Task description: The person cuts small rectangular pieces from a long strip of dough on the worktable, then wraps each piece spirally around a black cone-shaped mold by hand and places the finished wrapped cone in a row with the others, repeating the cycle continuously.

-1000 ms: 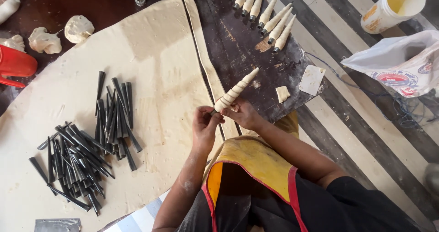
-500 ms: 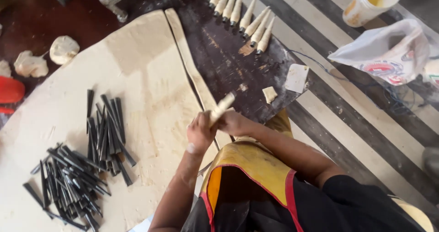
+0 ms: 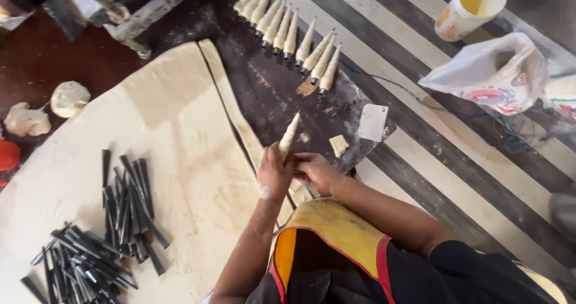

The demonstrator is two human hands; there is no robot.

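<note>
Gripping one dough-wrapped cone (image 3: 289, 135), left hand (image 3: 275, 175) and right hand (image 3: 316, 171) close around its base beside the dough strip (image 3: 231, 103)

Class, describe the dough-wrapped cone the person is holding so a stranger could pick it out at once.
Start at the big sheet of dough on the dark worktop. At its near right edge, the left hand and right hand grip one dough-wrapped cone. Unlike the finished cones lined up farther back, it is held in the hands, tip pointing away.
</note>
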